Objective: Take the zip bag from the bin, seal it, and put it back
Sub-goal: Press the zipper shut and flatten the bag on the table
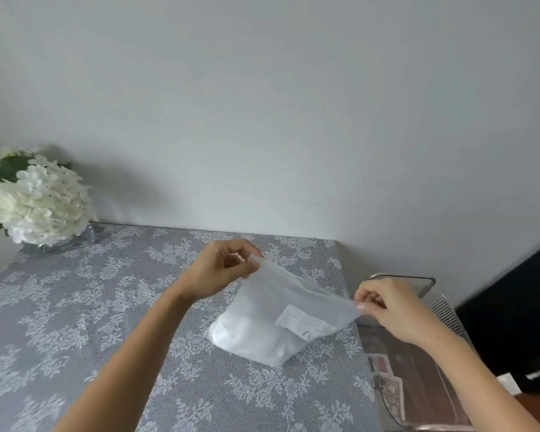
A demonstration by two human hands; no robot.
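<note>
A frosted white zip bag point(272, 319) with a white label rests its bottom on the grey lace tablecloth, its top edge lifted and stretched between both hands. My left hand point(228, 266) pinches the top left corner of the bag. My right hand point(390, 307) pinches the top right corner, near the bin. The clear plastic bin point(430, 397) stands at the table's right edge, below my right forearm. The bag holds something white and bulky, not identifiable.
A bunch of white flowers point(35, 201) in a clear vase stands at the back left of the table point(75, 322). A grey wall lies directly behind. A dark object point(512, 307) sits to the right of the bin. Printed cards lie in the bin.
</note>
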